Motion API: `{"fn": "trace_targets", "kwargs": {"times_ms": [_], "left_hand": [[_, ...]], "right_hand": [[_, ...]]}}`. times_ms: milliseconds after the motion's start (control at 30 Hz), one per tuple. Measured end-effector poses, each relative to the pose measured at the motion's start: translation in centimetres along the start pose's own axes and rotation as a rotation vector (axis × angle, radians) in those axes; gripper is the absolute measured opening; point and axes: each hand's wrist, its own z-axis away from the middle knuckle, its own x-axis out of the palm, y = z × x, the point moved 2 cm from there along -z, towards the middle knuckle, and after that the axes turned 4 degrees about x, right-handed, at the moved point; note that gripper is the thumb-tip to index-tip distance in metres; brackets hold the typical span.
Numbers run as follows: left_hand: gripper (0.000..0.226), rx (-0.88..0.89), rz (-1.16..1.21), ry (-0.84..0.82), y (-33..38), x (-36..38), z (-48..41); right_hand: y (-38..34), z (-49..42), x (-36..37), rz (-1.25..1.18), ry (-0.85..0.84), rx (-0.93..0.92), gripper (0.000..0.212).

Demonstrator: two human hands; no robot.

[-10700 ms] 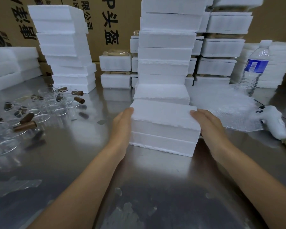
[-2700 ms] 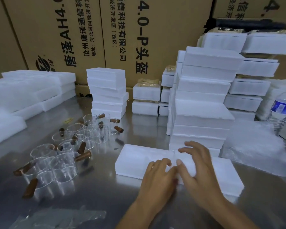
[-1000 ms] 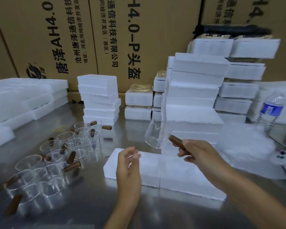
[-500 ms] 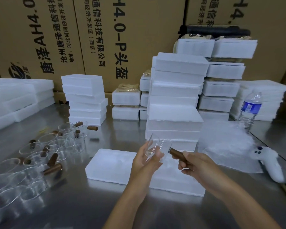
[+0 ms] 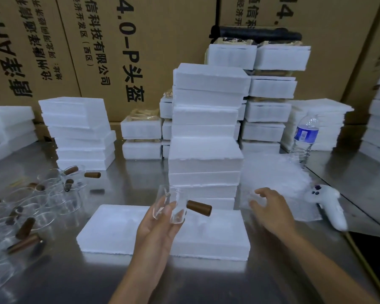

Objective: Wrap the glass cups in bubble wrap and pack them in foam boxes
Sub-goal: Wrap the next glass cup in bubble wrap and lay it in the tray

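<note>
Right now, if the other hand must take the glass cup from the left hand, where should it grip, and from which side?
Probably the brown handle, approached from the right. The left hand holds the glass cup by its clear body, while the handle sticks out sideways to the right, free of the fingers. The right hand is on that side.

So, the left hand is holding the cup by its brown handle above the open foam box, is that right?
Not quite: in the head view the left hand grips the cup by its glass body, and the brown handle sticks out free to the right. The cup is above the open foam box, as you say.
</note>
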Motion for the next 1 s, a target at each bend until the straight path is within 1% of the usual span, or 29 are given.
{"fn": "trace_targets", "kwargs": {"times_ms": [33, 67, 100, 200, 267, 300, 333, 400, 433, 467, 533, 567, 633, 700, 733, 800, 867, 933, 967, 1000], "left_hand": [[0.067, 0.001, -0.006, -0.001, -0.1, -0.2, 0.0], [0.068, 0.003, -0.007, 0.000, -0.1, -0.2, -0.1], [0.068, 0.008, -0.004, -0.001, -0.2, -0.3, -0.1], [0.061, 0.016, 0.016, -0.020, -0.4, -0.2, -0.1], [0.055, 0.017, 0.033, -0.019, -0.4, -0.2, -0.1], [0.052, 0.017, 0.043, -0.011, -0.4, -0.2, -0.1], [0.048, 0.016, 0.052, 0.001, -0.3, -0.2, -0.1], [0.043, 0.006, 0.058, 0.017, 0.0, -0.1, -0.2], [0.045, -0.002, 0.067, 0.020, 0.1, -0.1, -0.2], [0.045, -0.011, 0.084, 0.022, 0.2, -0.1, -0.3], [0.047, -0.022, 0.110, 0.013, 0.4, 0.0, -0.4], [0.055, -0.021, 0.116, -0.008, 0.5, 0.0, -0.4], [0.069, -0.015, 0.131, -0.029, 0.8, 0.2, -0.3], [0.073, -0.008, 0.158, -0.042, 1.0, 0.2, -0.2], [0.075, -0.006, 0.175, -0.051, 1.2, 0.3, -0.1], [0.078, -0.001, 0.230, -0.067, 1.6, 0.3, 0.1], [0.073, -0.004, 0.315, -0.058, 1.9, 0.0, 0.1], [0.056, -0.007, 0.398, -0.013, 2.1, -0.6, 0.1], [0.049, -0.004, 0.432, 0.007, 2.2, -0.9, 0.0], [0.046, -0.002, 0.459, 0.021, 2.4, -1.0, -0.1]], "right_hand": [[0.7, -0.1, 0.5, 0.087, -0.047, 0.032, 0.039], [1.2, -0.1, 1.0, 0.161, -0.059, 0.043, 0.043], [1.5, 0.0, 1.3, 0.222, -0.041, 0.031, 0.042], [1.7, 0.0, 1.6, 0.278, 0.074, -0.014, 0.021], [1.5, 0.0, 1.6, 0.277, 0.130, -0.028, 0.014], [1.6, -0.1, 1.6, 0.213, 0.164, -0.016, 0.014], [1.6, 0.0, 1.5, 0.052, 0.212, 0.032, 0.015], [1.0, 0.6, 1.0, -0.418, 0.340, 0.166, 0.018], [0.5, 1.2, 0.6, -0.598, 0.414, 0.189, 0.019], [-0.3, 1.9, 0.2, -0.700, 0.469, 0.174, 0.019], [-2.0, 3.5, -0.4, -0.798, 0.515, 0.059, 0.017], [-3.0, 4.5, -0.8, -0.814, 0.522, -0.041, 0.016], [-4.7, 6.6, -1.2, -0.737, 0.525, -0.302, 0.012], [-6.3, 8.7, -0.8, -0.575, 0.457, -0.566, 0.012], [-7.3, 9.6, -0.5, -0.501, 0.376, -0.673, 0.016], [-8.6, 11.2, 0.6, -0.349, 0.176, -0.828, 0.025], [-9.3, 12.1, 1.9, -0.151, 0.000, -0.881, 0.033], [-9.3, 12.3, 3.1, -0.022, -0.205, -0.835, 0.033], [-9.2, 12.3, 3.5, 0.025, -0.253, -0.838, 0.029], [-9.1, 12.3, 3.6, 0.081, -0.250, -0.879, 0.023]]}}
